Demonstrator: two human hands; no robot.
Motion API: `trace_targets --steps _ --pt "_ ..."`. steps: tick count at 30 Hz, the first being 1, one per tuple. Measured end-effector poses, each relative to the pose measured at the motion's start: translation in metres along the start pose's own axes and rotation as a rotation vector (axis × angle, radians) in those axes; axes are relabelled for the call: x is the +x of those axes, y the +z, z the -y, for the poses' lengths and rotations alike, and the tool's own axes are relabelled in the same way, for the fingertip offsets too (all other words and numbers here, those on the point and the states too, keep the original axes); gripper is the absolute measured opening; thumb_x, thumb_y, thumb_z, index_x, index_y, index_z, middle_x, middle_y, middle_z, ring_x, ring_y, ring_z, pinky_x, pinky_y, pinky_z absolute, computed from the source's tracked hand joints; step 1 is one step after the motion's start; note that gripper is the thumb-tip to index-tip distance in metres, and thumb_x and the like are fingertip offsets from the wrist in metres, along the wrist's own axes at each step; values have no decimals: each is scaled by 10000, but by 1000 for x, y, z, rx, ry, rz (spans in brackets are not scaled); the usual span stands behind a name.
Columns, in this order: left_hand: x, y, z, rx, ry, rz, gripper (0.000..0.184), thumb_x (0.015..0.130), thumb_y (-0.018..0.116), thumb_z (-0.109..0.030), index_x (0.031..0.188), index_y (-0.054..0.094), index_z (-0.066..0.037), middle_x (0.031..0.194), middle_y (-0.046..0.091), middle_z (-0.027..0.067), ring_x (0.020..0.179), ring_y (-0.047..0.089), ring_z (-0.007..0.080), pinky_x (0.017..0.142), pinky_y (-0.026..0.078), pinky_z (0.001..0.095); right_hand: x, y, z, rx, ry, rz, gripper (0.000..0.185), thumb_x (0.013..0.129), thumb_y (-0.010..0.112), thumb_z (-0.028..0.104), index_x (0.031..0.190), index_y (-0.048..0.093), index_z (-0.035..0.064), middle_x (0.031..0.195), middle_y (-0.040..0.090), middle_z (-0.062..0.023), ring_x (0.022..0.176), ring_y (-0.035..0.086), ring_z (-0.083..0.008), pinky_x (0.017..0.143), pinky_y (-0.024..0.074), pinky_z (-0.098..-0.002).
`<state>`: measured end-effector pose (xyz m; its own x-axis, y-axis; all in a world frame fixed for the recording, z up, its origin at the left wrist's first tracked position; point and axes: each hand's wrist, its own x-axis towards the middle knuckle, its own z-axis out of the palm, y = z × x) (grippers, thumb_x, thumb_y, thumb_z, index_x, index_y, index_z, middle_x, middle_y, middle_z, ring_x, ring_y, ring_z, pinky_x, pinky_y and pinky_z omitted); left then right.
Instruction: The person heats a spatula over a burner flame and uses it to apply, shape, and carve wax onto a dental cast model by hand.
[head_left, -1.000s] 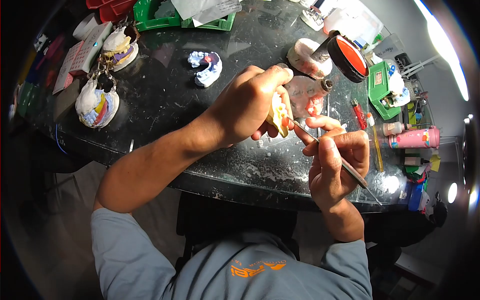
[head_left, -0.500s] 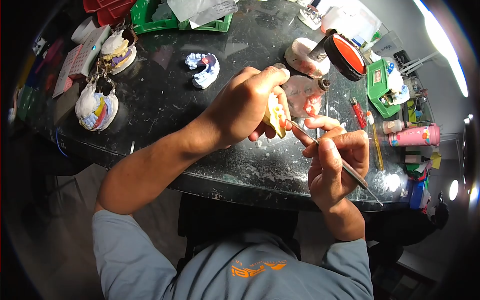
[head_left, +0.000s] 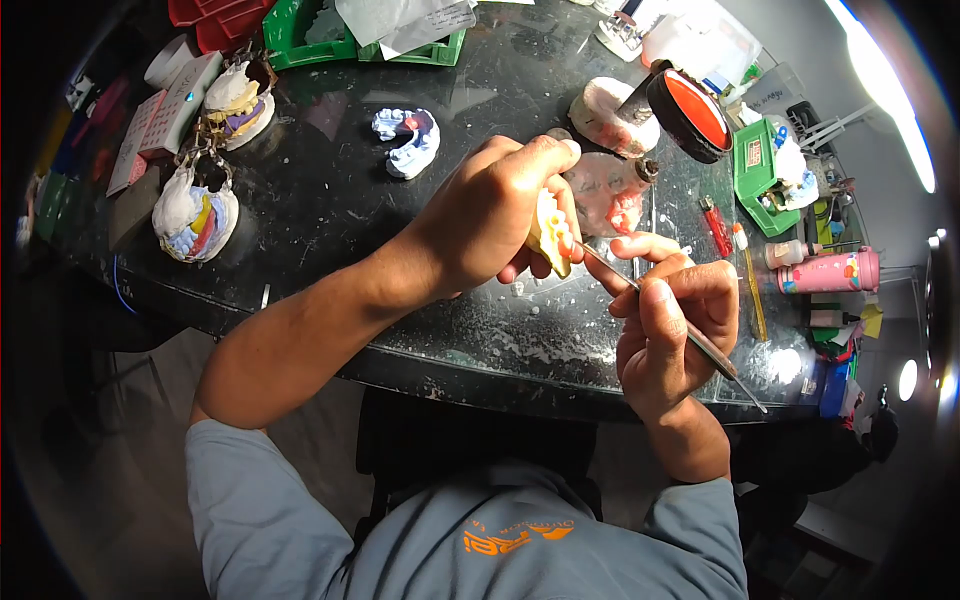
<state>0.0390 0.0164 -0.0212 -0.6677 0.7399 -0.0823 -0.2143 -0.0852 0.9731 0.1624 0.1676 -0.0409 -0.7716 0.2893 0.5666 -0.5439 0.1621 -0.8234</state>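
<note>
Crowding the left side of the table (head_left: 470, 320) in the head view are two mounted casts (head_left: 240, 105) (head_left: 195, 222), one beyond the other, with a calendar (head_left: 180, 105) beside them. At the far edge sit green bins (head_left: 300, 45) with papers (head_left: 405, 20) over them. A blue cast (head_left: 411, 158) lies alone, left of the hands. Just beyond the fingers, a plaster disc (head_left: 600, 108) and a pink-stained slab (head_left: 603, 190) take up the space, and a black-rimmed red cup (head_left: 692, 112) juts over the disc. Toward the right edge are a red tube (head_left: 716, 228), a yellow stick (head_left: 753, 292), a green tray (head_left: 757, 170) and a pink bottle (head_left: 828, 273).

The model (head_left: 549, 232) is pale yellow, bumpy and curved; the tool (head_left: 700, 341) is slim and metallic, thicker along its handle. White dust and chips speckle the glossy black tabletop near its front edge.

The left hand (head_left: 500, 205) curls closed around the model, above the table, its thumb on top. The right hand (head_left: 680, 325) pinches the tool between thumb and fingers, palm side up, tip at the model's right side; contact is too small to tell.
</note>
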Motion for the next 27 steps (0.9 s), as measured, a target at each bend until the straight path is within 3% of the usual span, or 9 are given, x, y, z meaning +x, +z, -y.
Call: trace_targets --steps 3,9,20,27 --pt "1 -3 4 110 100 22 650 1022 345 -398 662 673 32 555 621 108 352 424 99 347 311 214 1 0 -1 0 -1 12 106 938 580 23 889 486 17 610 588 -97 669 638 -207 878 527 -491" --pt "-1 -2 -3 184 42 34 662 1005 360 -442 631 673 6 531 613 85 377 447 93 365 321 229 2 -2 -1 38 44 37 105 939 578 22 878 493 27 612 589 -86 626 613 -168 876 527 -499" --pt "0 -3 -2 271 61 70 661 1013 355 -434 618 657 2 490 588 62 383 450 91 405 332 254 8 -3 -3 28 -76 131 118 926 589 3 864 494 36 604 567 -63 590 579 -145 885 522 -503" --pt "0 -4 -2 286 67 84 650 1014 357 -424 627 660 1 490 588 64 394 462 90 413 338 248 7 -3 -3 30 -47 120 116 922 595 0 860 501 26 605 564 -63 627 593 -163 892 518 -493"
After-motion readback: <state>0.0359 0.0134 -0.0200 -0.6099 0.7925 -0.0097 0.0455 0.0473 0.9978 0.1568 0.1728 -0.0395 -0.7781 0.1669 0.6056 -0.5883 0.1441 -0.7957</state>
